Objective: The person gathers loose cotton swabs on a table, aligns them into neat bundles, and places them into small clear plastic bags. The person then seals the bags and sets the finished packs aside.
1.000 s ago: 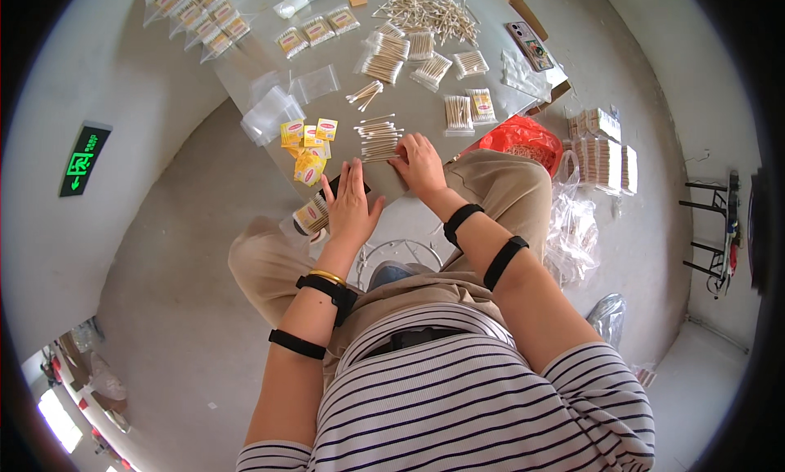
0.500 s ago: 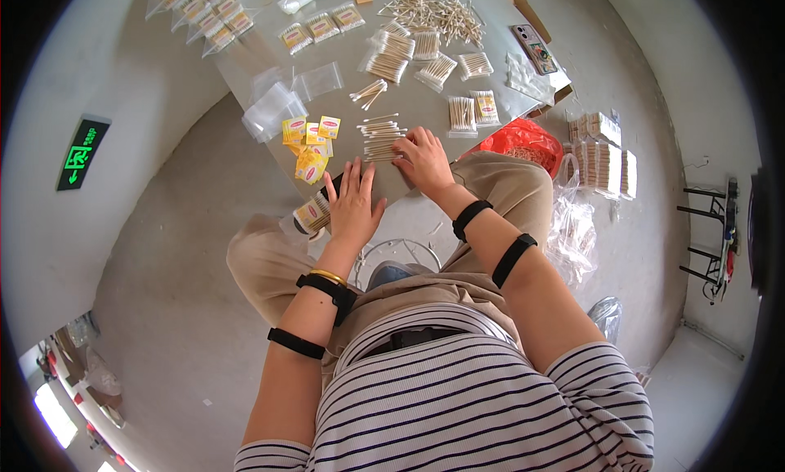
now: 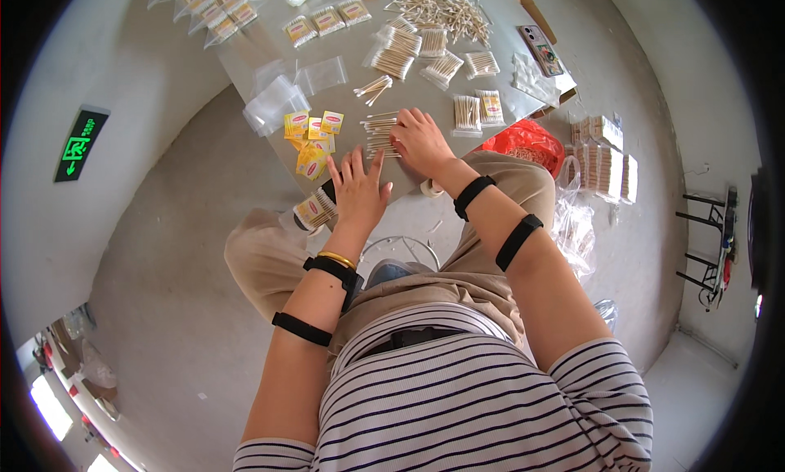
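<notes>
A row of loose cotton swabs (image 3: 379, 132) lies on the grey table (image 3: 343, 104) near its front edge, sticks side by side. Over the right ends of the row rests my right hand (image 3: 421, 147), its fingers stretched forward and touching the swabs. My left hand (image 3: 360, 187) has its fingers spread at the table edge, the index fingertip by the lower left end of the row. Beyond the row, a small bunch of swabs (image 3: 374, 88) lies apart. Left of it are yellow printed cards (image 3: 311, 153). A filled swab packet (image 3: 312, 210) sits beside my left wrist.
Clear plastic bags (image 3: 278, 106) lie at the left, with filled packets (image 3: 327, 21) behind. Unlabelled swab bundles (image 3: 394, 51) and a loose swab heap (image 3: 437, 10) are farther back. A phone (image 3: 541, 50) lies at the right edge, above a red bag (image 3: 527, 141).
My left hand has shifted up and right, bringing its fingertips to the lower end of the swab row. My right hand has moved slightly farther up along the row.
</notes>
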Tool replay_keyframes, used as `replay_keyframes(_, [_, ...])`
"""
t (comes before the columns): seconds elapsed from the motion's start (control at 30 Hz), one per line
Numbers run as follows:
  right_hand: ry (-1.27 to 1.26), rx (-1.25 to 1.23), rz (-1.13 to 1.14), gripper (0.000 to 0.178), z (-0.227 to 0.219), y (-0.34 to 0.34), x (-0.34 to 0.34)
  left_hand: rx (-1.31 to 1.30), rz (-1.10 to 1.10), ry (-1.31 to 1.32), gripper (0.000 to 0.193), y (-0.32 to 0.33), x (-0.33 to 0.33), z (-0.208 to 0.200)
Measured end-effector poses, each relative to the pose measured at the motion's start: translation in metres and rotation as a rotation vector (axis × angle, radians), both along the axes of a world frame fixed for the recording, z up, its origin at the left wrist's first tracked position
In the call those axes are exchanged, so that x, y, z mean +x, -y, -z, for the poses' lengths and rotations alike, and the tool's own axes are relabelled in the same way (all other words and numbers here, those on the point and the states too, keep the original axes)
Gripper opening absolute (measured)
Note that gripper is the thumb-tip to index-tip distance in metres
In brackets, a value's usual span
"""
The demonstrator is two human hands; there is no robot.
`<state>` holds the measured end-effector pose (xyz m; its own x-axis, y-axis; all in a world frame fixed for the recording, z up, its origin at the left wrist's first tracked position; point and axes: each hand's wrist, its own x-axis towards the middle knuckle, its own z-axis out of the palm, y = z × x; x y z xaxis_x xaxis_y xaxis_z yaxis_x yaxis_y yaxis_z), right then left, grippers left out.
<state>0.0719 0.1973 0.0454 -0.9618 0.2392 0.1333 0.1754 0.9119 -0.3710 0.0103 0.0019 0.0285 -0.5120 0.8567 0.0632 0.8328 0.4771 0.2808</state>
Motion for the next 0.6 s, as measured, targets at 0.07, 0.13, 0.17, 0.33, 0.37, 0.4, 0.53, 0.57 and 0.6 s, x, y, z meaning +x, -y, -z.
replay_keyframes(0.07, [0.041, 0.04, -0.04, 0.007, 0.0, -0.004, -0.002, 0.006, -0.001, 0.006, 0.08, -0.001, 0.001, 0.0])
replay_keyframes(0.13, [0.071, 0.079, -0.076, 0.007, 0.001, -0.007, -0.005, 0.001, -0.006, 0.0, 0.078, 0.0, 0.001, 0.0])
replay_keyframes(0.17, [0.074, 0.087, -0.092, 0.007, 0.001, -0.008, -0.005, -0.001, -0.008, -0.003, 0.077, 0.0, 0.002, -0.001])
replay_keyframes(0.33, [0.064, 0.045, -0.068, 0.009, -0.008, -0.008, -0.006, 0.162, -0.104, 0.07, 0.068, 0.001, 0.001, -0.013])
replay_keyframes(0.37, [0.022, -0.036, -0.041, 0.009, -0.011, -0.007, -0.004, 0.215, -0.151, 0.094, 0.066, 0.001, 0.001, -0.019])
replay_keyframes(0.4, [-0.024, -0.118, -0.019, 0.01, -0.018, -0.003, -0.005, 0.315, -0.2, 0.245, 0.062, 0.003, -0.004, -0.02])
replay_keyframes(0.53, [-0.121, -0.235, -0.023, 0.012, -0.066, 0.017, 0.003, 0.676, -0.354, 0.779, 0.039, 0.011, -0.02, -0.054])
replay_keyframes(0.57, [-0.155, -0.233, -0.043, 0.013, -0.085, 0.023, 0.008, 0.703, -0.34, 0.819, 0.034, 0.012, -0.021, -0.08])
replay_keyframes(0.6, [-0.194, -0.234, -0.065, 0.013, -0.104, 0.029, 0.013, 0.727, -0.327, 0.854, 0.029, 0.015, -0.021, -0.102])
